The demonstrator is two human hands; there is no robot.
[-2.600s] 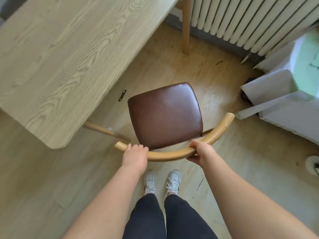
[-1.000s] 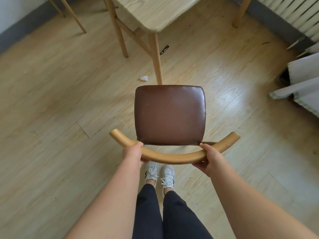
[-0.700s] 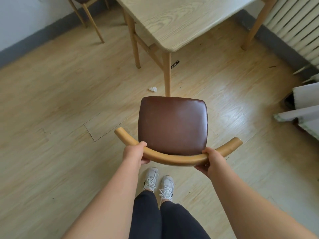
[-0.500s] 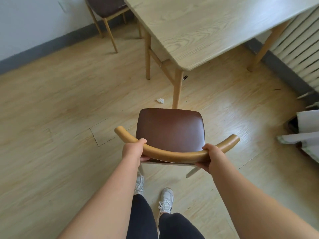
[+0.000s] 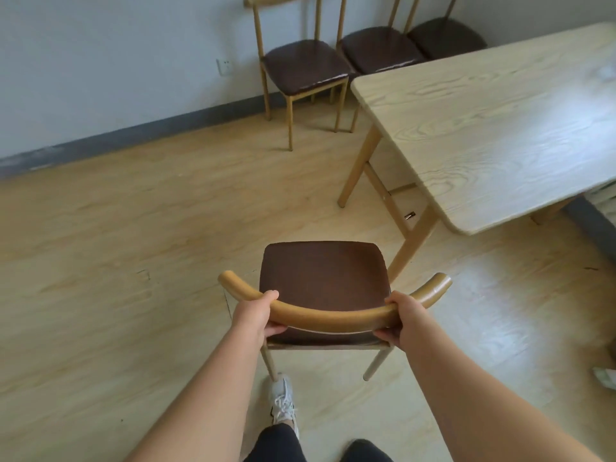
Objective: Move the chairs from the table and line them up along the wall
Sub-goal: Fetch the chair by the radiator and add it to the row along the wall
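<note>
I hold a chair (image 5: pixel 325 278) with a brown padded seat and a curved wooden backrest, lifted off the floor in front of me. My left hand (image 5: pixel 255 316) grips the backrest's left part and my right hand (image 5: pixel 405 320) grips its right part. The light wooden table (image 5: pixel 500 121) stands to the right, its near leg just beyond the chair's seat. Three matching chairs stand in a row along the far wall (image 5: pixel 100 61): the nearest (image 5: pixel 303 66), a second (image 5: pixel 380 50) and a third (image 5: pixel 445 36).
Bare wood-pattern floor stretches to the left, between me and the wall's dark skirting (image 5: pixel 133 131). A wall socket (image 5: pixel 224 66) sits left of the chair row. A small dark object (image 5: pixel 409 215) lies under the table. A radiator's foot shows at the right edge.
I have pulled the chair away from the table and turned left with it. The view has risen, so the wall and the row of chairs have come into sight.
</note>
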